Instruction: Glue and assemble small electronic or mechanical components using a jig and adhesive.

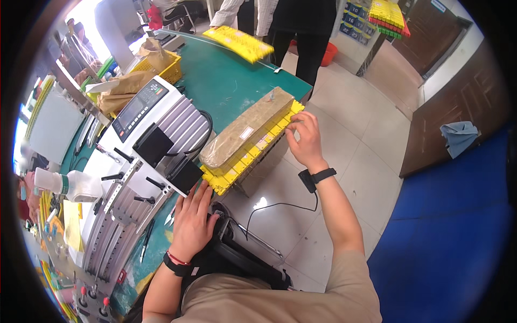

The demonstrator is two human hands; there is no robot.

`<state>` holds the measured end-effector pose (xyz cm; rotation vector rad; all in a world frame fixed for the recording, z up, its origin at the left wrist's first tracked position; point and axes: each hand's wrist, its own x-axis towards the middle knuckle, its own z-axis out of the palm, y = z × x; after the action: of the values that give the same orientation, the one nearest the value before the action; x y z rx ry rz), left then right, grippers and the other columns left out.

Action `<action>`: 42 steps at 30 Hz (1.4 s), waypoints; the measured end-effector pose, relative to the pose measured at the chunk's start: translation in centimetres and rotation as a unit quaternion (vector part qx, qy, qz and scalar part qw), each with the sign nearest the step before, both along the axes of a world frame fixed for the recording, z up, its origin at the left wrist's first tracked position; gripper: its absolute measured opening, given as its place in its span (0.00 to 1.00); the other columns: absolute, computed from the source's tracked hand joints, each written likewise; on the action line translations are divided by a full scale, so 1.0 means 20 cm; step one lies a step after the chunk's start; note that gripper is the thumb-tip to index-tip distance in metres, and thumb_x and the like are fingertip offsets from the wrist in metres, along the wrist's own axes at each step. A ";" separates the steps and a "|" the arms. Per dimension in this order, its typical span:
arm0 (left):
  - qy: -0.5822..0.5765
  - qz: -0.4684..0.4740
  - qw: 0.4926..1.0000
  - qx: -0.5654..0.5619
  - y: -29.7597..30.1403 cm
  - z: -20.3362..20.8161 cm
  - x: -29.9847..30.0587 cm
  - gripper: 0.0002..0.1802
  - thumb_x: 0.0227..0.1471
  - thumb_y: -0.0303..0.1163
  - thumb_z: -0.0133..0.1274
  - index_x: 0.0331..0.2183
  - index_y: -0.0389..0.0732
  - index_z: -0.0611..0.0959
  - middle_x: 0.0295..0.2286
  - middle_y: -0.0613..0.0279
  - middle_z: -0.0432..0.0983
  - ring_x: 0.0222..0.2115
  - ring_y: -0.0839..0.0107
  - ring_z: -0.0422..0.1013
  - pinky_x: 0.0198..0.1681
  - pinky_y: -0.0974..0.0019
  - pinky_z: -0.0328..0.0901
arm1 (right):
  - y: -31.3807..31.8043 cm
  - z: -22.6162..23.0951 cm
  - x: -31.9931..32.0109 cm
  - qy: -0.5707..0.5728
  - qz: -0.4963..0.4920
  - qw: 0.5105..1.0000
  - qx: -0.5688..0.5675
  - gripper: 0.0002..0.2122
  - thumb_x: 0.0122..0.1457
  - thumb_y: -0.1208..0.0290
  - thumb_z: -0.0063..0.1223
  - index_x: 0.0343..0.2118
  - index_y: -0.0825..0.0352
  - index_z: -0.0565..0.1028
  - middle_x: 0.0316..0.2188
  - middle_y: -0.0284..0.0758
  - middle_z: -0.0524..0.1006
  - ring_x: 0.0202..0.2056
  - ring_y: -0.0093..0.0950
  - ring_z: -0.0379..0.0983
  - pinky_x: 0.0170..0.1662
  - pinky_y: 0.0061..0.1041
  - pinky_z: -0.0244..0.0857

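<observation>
A long brown package (242, 134), wrapped in clear film and bearing a small white label, lies along the near right edge of the green table. Yellow notched plastic panels (258, 148) stick out from beside it on the side facing me. My right hand (305, 141) has its thumb and curled fingers at the far end of these panels, on their edge. Beside the near end, my left hand (193, 222) rests with fingers stretched out, the tips by the panels' corner and the thumb apart. The undersides of the panels are hidden.
A white machine with a keypad (139, 110) stands left of the package. Behind it is a yellow basket (173, 69) with brown paper. Across the green table (215, 75), another person holds a yellow panel (239, 44). A black cable (269, 205) hangs from my right wristband.
</observation>
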<state>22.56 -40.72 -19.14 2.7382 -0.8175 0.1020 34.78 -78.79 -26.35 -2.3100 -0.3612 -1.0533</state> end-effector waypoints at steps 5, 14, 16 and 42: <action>-0.002 0.000 1.000 0.004 -0.02 0.00 0.01 0.45 0.50 0.32 0.70 0.67 0.36 0.71 0.68 0.49 0.66 0.71 0.45 0.58 0.73 0.43 0.54 | 0.01 0.00 0.01 0.004 0.015 1.000 0.014 0.06 0.55 0.80 0.64 0.33 0.68 0.77 0.45 0.39 0.78 0.54 0.44 0.74 0.59 0.42 0.69; -0.011 -0.012 0.999 -0.039 0.01 0.02 0.00 0.45 0.49 0.31 0.71 0.66 0.37 0.72 0.67 0.47 0.67 0.70 0.46 0.61 0.73 0.43 0.55 | 0.05 0.03 -0.05 0.013 -0.011 0.991 0.131 0.04 0.60 0.79 0.61 0.37 0.69 0.77 0.43 0.42 0.80 0.49 0.44 0.76 0.54 0.39 0.72; 0.007 -0.022 0.998 -0.051 0.03 0.03 -0.02 0.44 0.50 0.30 0.71 0.66 0.37 0.72 0.66 0.46 0.68 0.69 0.45 0.62 0.73 0.43 0.55 | 0.04 0.02 -0.18 0.039 0.014 0.995 0.093 0.04 0.63 0.78 0.59 0.40 0.69 0.76 0.42 0.44 0.80 0.45 0.46 0.78 0.50 0.39 0.73; -0.062 0.024 0.953 -0.294 0.80 0.57 -0.69 0.10 0.51 0.22 0.68 0.36 0.39 0.84 0.33 0.57 0.81 0.36 0.53 0.76 0.42 0.56 0.68 | 1.56 0.84 -1.01 0.179 0.466 0.866 -0.025 0.08 0.62 0.77 0.63 0.38 0.67 0.73 0.25 0.41 0.80 0.27 0.45 0.80 0.31 0.40 0.74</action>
<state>8.70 -24.72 -7.73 2.1983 -0.6233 0.4533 14.49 -47.69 -9.58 -1.9002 -1.1923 -0.1260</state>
